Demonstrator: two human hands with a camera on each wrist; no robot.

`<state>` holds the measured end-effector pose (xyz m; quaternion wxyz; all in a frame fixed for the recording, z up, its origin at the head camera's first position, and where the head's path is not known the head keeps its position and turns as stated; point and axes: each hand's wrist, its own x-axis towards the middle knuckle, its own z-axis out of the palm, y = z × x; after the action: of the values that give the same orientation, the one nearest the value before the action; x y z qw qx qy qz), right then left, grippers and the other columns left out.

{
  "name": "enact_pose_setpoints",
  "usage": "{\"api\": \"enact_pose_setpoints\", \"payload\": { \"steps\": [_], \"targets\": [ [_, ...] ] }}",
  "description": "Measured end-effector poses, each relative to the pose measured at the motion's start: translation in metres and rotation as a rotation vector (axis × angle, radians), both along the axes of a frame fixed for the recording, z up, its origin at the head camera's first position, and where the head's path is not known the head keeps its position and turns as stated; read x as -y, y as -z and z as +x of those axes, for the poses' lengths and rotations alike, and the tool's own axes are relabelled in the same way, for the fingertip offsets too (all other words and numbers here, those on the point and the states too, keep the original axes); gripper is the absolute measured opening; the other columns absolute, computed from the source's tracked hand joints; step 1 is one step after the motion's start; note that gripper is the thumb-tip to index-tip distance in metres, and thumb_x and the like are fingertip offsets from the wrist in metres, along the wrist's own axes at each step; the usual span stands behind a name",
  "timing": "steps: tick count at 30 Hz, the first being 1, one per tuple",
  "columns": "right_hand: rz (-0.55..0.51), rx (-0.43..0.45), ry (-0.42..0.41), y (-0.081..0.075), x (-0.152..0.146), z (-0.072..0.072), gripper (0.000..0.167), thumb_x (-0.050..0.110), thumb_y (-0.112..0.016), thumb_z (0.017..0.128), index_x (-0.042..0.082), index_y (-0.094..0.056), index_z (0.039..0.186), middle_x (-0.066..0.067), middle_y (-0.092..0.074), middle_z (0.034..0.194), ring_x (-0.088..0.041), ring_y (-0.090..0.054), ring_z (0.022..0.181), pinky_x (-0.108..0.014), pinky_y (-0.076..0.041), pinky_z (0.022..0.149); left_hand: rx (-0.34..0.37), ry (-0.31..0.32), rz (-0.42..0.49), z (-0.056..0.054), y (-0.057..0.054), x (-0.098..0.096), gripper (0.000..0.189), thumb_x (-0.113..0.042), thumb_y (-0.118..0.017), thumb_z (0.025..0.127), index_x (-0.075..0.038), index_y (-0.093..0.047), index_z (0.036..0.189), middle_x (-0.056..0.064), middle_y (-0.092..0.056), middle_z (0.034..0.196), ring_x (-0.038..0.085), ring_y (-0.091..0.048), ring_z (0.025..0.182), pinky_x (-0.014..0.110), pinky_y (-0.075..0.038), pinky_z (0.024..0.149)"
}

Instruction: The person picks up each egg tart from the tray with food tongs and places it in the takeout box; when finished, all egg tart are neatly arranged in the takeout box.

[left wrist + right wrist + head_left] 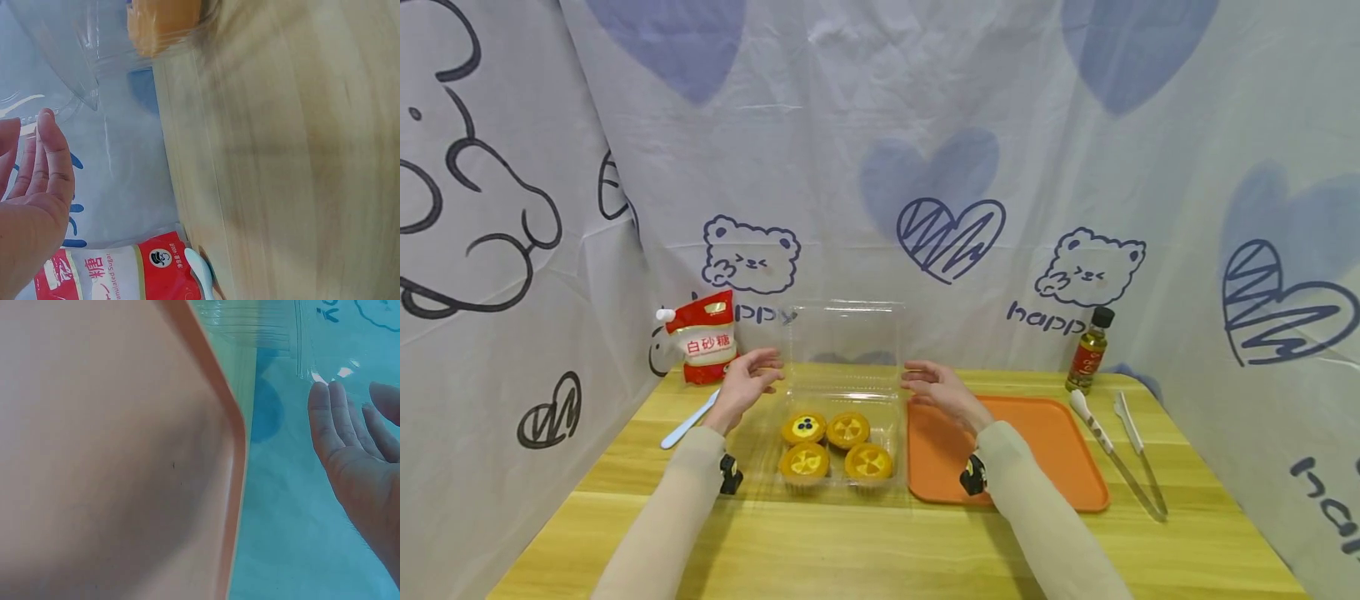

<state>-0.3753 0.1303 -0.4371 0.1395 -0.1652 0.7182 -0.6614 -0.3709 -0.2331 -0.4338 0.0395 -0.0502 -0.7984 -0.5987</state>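
A clear plastic clamshell box [886,421] stands on the table with its transparent lid [846,337] raised at the back. Several egg tarts sit inside; one tart [805,427] carries dark berries, and another tart [868,462] has a yellow pattern on top. My left hand [747,382] is at the lid's left side, fingers loosely bent. On the opposite side, my right hand [946,390] reaches to the lid's right edge, its fingers [320,415] fairly straight. Both hands' fingertips are at or very near the lid; whether they touch it I cannot tell.
An orange tray [1000,492] lies right of the box, beneath my right forearm. Tongs [1120,458] lie beyond it, near an oil bottle [1088,354]. A red sugar bag [706,342] and a light blue utensil [688,422] are at the left. A printed curtain hangs behind.
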Motion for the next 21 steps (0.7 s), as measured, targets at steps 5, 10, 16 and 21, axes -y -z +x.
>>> {"api": "enact_pose_setpoints", "payload": {
  "steps": [5, 10, 16, 21],
  "targets": [
    [0.004, -0.015, -0.004, 0.002, -0.002, -0.002, 0.049, 0.005, -0.048, 0.102, -0.007, -0.033, 0.148, -0.029, -0.039, 0.148, -0.041, -0.044, 0.135, -0.060, -0.035, 0.111, -0.003, -0.002, 0.023, 0.001, 0.001, 0.000, 0.042, -0.004, -0.055, 0.098, 0.000, -0.048, 0.139, 0.026, -0.054, 0.134, 0.037, -0.059, 0.113, 0.037, -0.058, 0.086],
    [0.000, -0.030, -0.016, 0.003, -0.002, -0.002, 0.048, 0.002, -0.047, 0.101, -0.008, -0.032, 0.146, -0.030, -0.037, 0.149, -0.041, -0.042, 0.136, -0.060, -0.035, 0.111, -0.023, 0.003, 0.053, 0.002, 0.003, 0.000, 0.037, -0.004, -0.051, 0.100, 0.004, -0.047, 0.136, 0.028, -0.052, 0.134, 0.034, -0.061, 0.112, 0.045, -0.056, 0.093],
    [0.022, -0.039, -0.004, 0.004, -0.001, 0.000, 0.046, -0.002, -0.046, 0.100, -0.009, -0.035, 0.144, -0.029, -0.038, 0.148, -0.041, -0.041, 0.137, -0.056, -0.038, 0.111, -0.025, 0.004, 0.100, 0.007, 0.004, -0.002, 0.032, -0.005, -0.044, 0.103, 0.007, -0.048, 0.132, 0.028, -0.052, 0.132, 0.027, -0.063, 0.109, 0.049, -0.052, 0.099],
    [0.026, -0.034, 0.016, 0.007, 0.000, 0.000, 0.041, -0.002, -0.046, 0.100, -0.010, -0.040, 0.140, -0.029, -0.041, 0.146, -0.040, -0.042, 0.137, -0.053, -0.040, 0.110, -0.025, 0.009, 0.130, 0.011, 0.005, -0.001, 0.031, -0.005, -0.036, 0.105, 0.010, -0.049, 0.128, 0.030, -0.052, 0.130, 0.036, -0.061, 0.115, 0.049, -0.051, 0.100]
  ]
}}
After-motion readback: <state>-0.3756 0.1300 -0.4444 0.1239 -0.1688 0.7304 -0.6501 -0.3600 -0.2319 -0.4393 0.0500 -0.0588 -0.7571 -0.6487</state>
